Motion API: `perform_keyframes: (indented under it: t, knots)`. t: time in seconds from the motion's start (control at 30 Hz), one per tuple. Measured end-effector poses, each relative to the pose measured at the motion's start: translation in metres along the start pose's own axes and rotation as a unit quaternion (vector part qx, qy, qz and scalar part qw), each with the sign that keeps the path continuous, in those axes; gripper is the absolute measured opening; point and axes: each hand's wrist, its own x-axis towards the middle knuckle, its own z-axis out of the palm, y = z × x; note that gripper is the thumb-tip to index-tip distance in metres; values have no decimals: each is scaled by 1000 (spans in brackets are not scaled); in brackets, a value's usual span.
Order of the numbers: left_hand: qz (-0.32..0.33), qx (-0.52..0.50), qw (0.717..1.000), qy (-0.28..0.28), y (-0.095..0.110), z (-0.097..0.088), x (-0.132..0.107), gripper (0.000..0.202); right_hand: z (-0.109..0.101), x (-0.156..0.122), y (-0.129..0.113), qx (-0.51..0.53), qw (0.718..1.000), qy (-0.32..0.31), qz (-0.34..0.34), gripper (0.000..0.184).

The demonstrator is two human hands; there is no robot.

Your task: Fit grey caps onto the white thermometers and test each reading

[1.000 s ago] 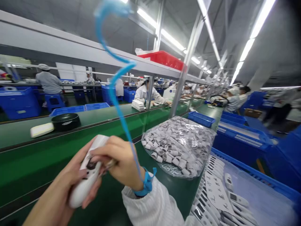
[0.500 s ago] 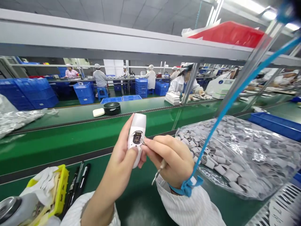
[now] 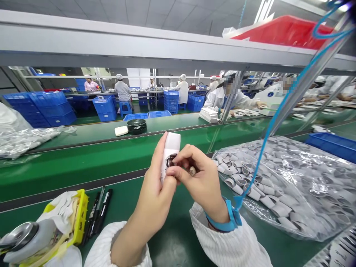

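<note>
My left hand [image 3: 155,193] is wrapped round a white, elongated plastic housing [image 3: 172,140], held up at a tilt above the bench. A dark oval opening [image 3: 170,160] with a brownish part shows in its face. My right hand [image 3: 198,172] is closed, thumb and forefinger pinched against the edge of that opening. Whether a small part sits between those fingertips is hidden. A slim tool [image 3: 192,170] is tucked in the right hand, with only its rounded pale end showing. A blue wrist strap [image 3: 225,218] with a cord circles my right wrist.
Right of my hands lies a clear plastic bag [image 3: 292,178] full of grey-white shell pieces. On the left stand a yellow basket [image 3: 80,218] and several black pens [image 3: 102,211]. Across the green ledge are a black round fan part [image 3: 137,126] and a seated co-worker [image 3: 219,96].
My right thumb and forefinger have moved onto the opening, where the tool's tip was before. The tool has turned back into the palm. The co-worker's arm now reaches further right.
</note>
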Motion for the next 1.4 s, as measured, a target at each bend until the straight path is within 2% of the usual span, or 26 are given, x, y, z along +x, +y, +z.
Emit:
perform_keyframes:
  t: [0.07, 0.17, 0.27, 0.33, 0.4, 0.47, 0.5, 0.6, 0.67, 0.77, 0.93, 1.1, 1.2, 1.3, 1.4]
  knots:
    - [8, 3, 1000, -2, -1, 1, 0, 67, 0, -2, -2, -24, 1000, -1, -19, 18]
    - [31, 13, 999, 8, 0, 0, 0, 65, 0, -7, -2, -110, 988, 8, -113, 6]
    - [59, 35, 998, 17, 0, -2, 0, 63, 1, -11, 0, -224, 946, 29, -233, 9]
    - [77, 52, 996, 13, -1, -3, 0, 64, 2, -12, 1, -242, 931, 36, -272, 9]
    - [88, 58, 994, 5, -3, -5, 1, 67, 2, -10, 3, -177, 955, 29, -236, 8]
    - [91, 55, 994, -5, -6, -5, 2, 70, 3, -7, 3, -67, 990, 27, -123, 8]
    - [93, 54, 994, -9, -7, -6, 2, 71, 3, -5, 4, -12, 998, 29, -52, 13]
    - [110, 74, 991, -17, -9, -5, 1, 69, 2, 0, 4, 122, 983, 12, 134, 37]
    - [127, 94, 987, -23, -9, -3, 0, 68, 0, 4, 3, 188, 962, -32, 196, 44]
    - [150, 119, 981, -28, -8, -1, -1, 71, -2, 6, 1, 224, 947, -61, 221, 39]
    - [139, 122, 982, -27, -11, -1, 3, 75, 3, 3, -2, 216, 949, -19, 229, 36]
    - [119, 99, 988, -5, -12, 0, 3, 76, 8, 0, 1, 212, 955, -6, 208, 28]
    - [78, 27, 997, -9, -7, 0, 0, 68, 5, 1, 0, 244, 943, -42, 222, 36]
    - [19, -96, 994, -54, 0, -2, -1, 66, -1, 0, 0, 281, 924, -85, 245, 36]
    - [-20, -184, 978, -92, 3, -5, 2, 68, -8, 1, 2, 246, 939, -49, 234, 30]
